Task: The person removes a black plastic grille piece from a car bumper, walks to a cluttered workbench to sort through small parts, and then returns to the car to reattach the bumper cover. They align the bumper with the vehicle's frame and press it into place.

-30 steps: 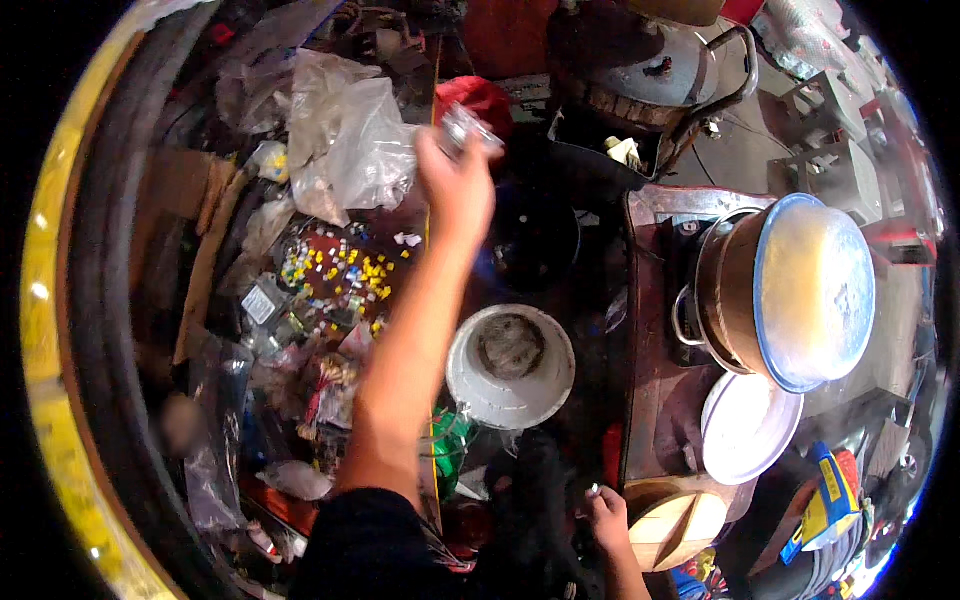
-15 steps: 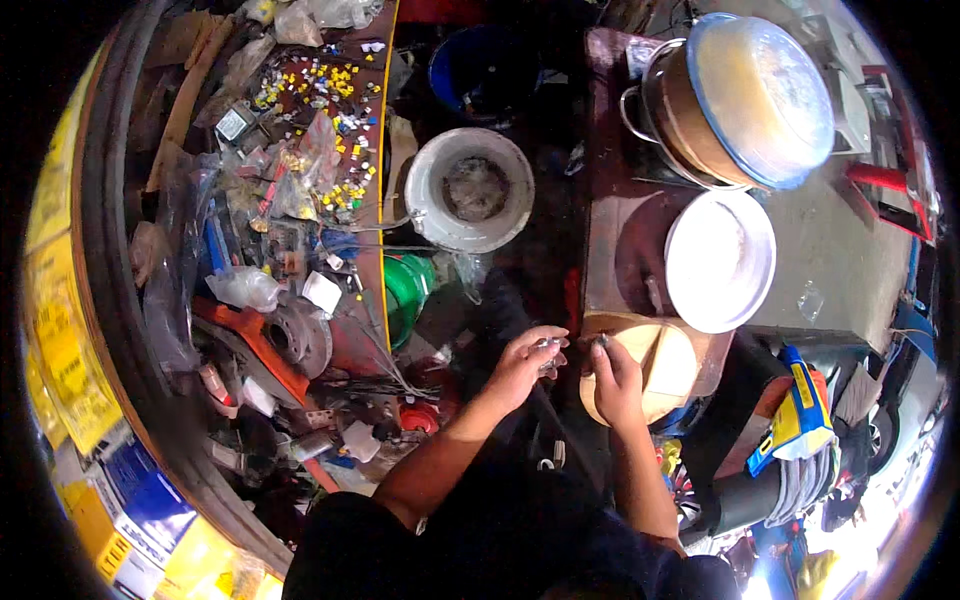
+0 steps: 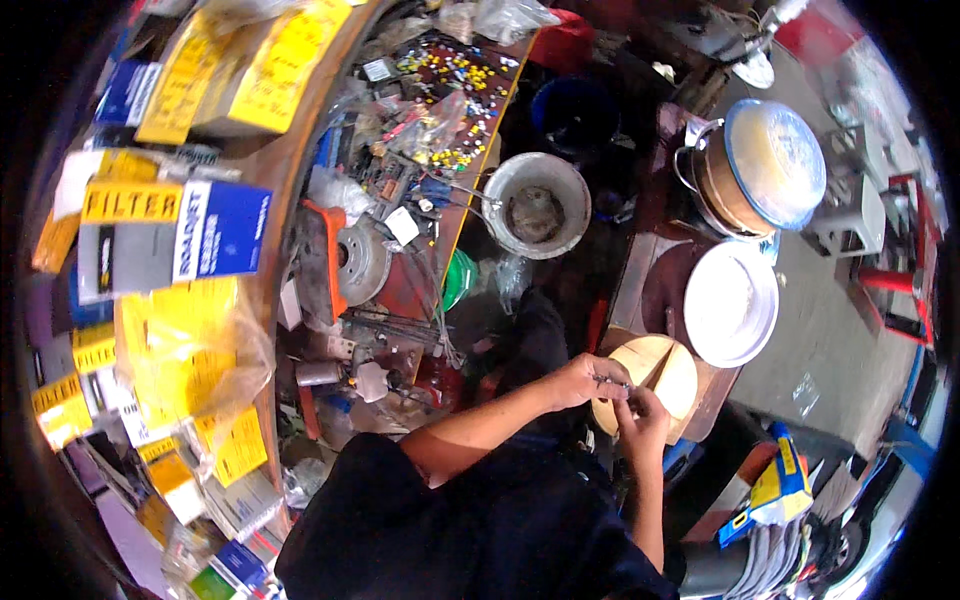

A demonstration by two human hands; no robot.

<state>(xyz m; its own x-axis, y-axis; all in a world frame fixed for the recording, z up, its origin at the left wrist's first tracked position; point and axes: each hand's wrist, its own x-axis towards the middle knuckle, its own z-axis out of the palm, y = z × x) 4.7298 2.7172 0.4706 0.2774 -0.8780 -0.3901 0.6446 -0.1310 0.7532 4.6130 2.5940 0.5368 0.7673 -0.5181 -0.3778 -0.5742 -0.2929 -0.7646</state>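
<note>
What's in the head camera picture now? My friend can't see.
The left hand holds a small shiny piece, meeting the right hand over a round wooden board. Beyond them are a pale bucket and a white basin.

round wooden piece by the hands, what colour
The round wooden piece is pale tan, clearest in the head view.

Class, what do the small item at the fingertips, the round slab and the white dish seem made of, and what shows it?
Small item: probably metal; dark with silvery glints, too small for certainty.
Round slab: likely wood, fairly matt; pale tan colour.
White dish: smooth; plastic or enamelled metal, its even white leaves this open.
</note>
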